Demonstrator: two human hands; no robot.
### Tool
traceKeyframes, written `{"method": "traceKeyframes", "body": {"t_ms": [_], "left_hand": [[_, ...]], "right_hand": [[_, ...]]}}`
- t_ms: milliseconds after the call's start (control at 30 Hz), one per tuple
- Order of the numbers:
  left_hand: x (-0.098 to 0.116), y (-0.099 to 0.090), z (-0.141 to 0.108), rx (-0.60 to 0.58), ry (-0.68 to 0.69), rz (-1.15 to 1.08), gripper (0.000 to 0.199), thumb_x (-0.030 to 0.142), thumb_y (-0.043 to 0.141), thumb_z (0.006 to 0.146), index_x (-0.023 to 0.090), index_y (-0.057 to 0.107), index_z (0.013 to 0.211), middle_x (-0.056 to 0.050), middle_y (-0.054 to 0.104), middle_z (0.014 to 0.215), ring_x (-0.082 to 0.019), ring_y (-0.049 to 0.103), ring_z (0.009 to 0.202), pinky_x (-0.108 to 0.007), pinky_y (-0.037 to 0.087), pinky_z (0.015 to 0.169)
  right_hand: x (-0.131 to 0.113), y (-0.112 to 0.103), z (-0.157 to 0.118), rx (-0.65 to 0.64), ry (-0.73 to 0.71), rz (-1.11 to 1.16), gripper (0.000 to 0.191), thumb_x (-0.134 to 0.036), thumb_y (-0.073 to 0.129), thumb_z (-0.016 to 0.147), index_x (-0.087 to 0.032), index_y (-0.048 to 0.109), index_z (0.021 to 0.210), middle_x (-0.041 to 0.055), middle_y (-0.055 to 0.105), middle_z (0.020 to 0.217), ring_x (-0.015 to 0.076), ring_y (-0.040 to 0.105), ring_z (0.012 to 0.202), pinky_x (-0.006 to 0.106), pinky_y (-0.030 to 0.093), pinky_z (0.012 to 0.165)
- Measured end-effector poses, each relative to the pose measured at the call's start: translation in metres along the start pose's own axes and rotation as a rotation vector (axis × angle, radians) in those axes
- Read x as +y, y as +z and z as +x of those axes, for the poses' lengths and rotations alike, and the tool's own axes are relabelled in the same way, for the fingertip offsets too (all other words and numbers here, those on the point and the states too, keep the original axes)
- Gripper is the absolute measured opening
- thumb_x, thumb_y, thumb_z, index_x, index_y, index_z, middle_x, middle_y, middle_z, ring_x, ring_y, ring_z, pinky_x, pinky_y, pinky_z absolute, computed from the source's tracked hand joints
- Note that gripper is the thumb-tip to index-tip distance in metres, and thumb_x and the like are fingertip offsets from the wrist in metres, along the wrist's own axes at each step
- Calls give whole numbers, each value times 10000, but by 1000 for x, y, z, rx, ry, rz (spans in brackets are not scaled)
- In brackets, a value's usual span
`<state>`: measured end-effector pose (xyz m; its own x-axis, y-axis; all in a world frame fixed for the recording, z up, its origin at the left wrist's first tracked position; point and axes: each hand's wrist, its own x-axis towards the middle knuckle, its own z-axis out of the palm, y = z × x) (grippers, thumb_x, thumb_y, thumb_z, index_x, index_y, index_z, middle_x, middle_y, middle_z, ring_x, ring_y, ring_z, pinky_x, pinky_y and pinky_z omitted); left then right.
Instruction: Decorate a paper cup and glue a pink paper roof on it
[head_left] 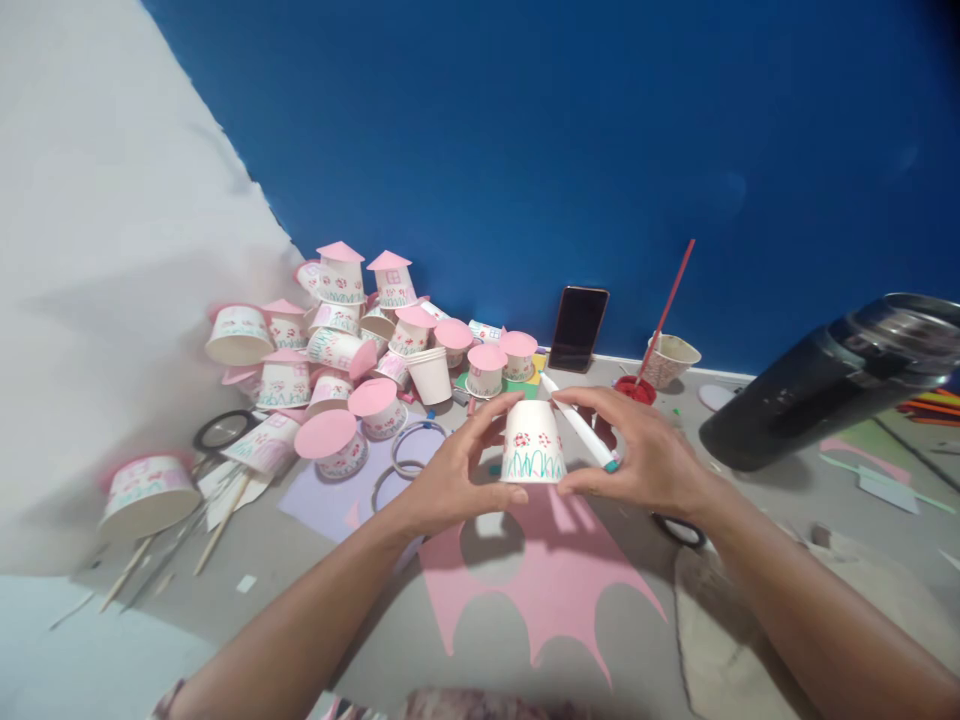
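Note:
An upside-down white paper cup (533, 430) is held upright between my two hands above the table. Red flowers and a band of green grass strokes are drawn around its lower part. My left hand (456, 468) grips the cup's left side, thumb near the rim. My right hand (641, 455) steadies the right side with its thumb and fingertips while holding a white marker (583, 428) with a teal end, slanted across the fingers. Beneath the cup lies a pink paper sheet (559, 575) with round pieces cut out of it.
Several decorated cups with pink paper roofs (325, 437) are piled at left. A phone (578, 328) leans on the blue wall, near a patterned cup (672, 360) and a red stick (667, 310). A dark flask (810, 390) stands at right. Tape rolls (225, 432) and lilac paper (319, 492) lie left.

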<state>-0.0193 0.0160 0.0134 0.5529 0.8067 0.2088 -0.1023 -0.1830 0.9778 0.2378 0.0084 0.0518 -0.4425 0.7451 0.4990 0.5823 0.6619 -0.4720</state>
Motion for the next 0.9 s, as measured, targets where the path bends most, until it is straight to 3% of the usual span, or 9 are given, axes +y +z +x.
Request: {"method": "traceKeyframes", "body": {"t_ms": [167, 267, 400, 500, 633, 900], "left_hand": [[0, -1, 2, 31, 21, -43, 779, 197, 907, 730, 351, 560, 1410, -98, 538, 1540, -361, 583, 1373, -514, 514, 1090], [-1, 0, 2, 32, 47, -57, 749, 132, 860, 746, 355, 558, 1394, -82, 579, 1491, -340, 567, 1394, -509, 482, 1131], [0, 1, 2, 60, 63, -54, 757, 102, 839, 733, 351, 553, 1389, -79, 583, 1484, -338, 564, 1399, -515, 471, 1153], [-1, 1, 1, 72, 45, -40, 784, 104, 844, 724, 340, 535, 1405, -91, 557, 1517, -343, 561, 1404, -516, 472, 1155], [-3, 1, 0, 76, 38, -45, 797, 92, 846, 722, 353, 535, 1407, -79, 554, 1516, -333, 562, 1408, -505, 459, 1172], [-2, 3, 0, 60, 46, -51, 796, 84, 844, 709, 355, 554, 1398, -78, 569, 1462, -335, 584, 1368, -493, 486, 1132]], "right_hand": [[-3, -5, 0, 58, -31, 109, 751, -530, 895, 760, -227, 621, 1390, 155, 746, 1305, 300, 758, 1029, 371, 635, 745], [-9, -10, -3, 152, -81, 189, 565, -426, 837, 858, -238, 650, 1358, 132, 764, 1246, 285, 761, 1041, 371, 637, 803], [-18, -10, -11, 281, -33, 235, 166, -244, 698, 976, -261, 750, 1133, 53, 814, 938, 182, 729, 676, 294, 565, 567], [-21, -8, -14, 351, 13, 264, 66, -252, 714, 967, -247, 769, 1003, 39, 790, 815, 164, 670, 563, 280, 486, 451], [-25, -7, -13, 321, 59, 238, 27, -222, 737, 933, -232, 755, 950, 10, 743, 722, 127, 602, 490, 246, 416, 402], [-27, -6, -7, 260, 5, 251, 54, -187, 703, 949, -230, 732, 934, -16, 719, 715, 88, 522, 466, 217, 385, 415]]}}
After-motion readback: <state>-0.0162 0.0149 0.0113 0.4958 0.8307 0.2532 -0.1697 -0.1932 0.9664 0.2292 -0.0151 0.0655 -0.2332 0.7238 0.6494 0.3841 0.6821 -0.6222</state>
